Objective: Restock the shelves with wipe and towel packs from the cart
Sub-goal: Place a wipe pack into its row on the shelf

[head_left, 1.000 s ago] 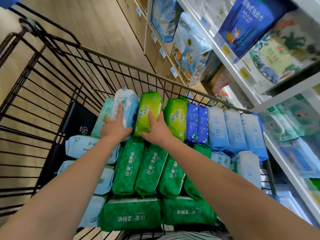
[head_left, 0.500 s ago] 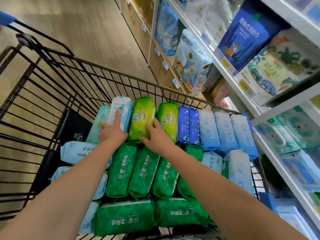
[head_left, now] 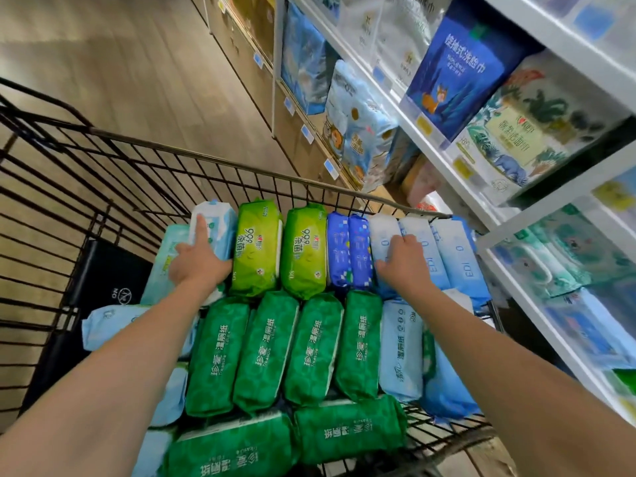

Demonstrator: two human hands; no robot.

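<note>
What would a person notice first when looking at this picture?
Bright green packs crowd the cart in the middle, with two lime packs behind. The left hand rests on a white pack, the right hand grips a pale pack; stocked shelves rise on the right.

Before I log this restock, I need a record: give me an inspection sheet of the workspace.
Surface: black wire cart holding packs in rows.
Job's things: lime-green plastic packs, dark green plastic packs, blue patterned packs, pale blue packs, white-and-blue pack.
Clutter: black logo-marked panel against the cart's left side.
Grippers: left hand rests on the white-and-blue pack, one finger straight, grip unclear; right hand curls its fingers on a pale blue pack.
Cables: nothing seen.
Surroundings: white stocked shelves on the right; wooden floor.
</note>
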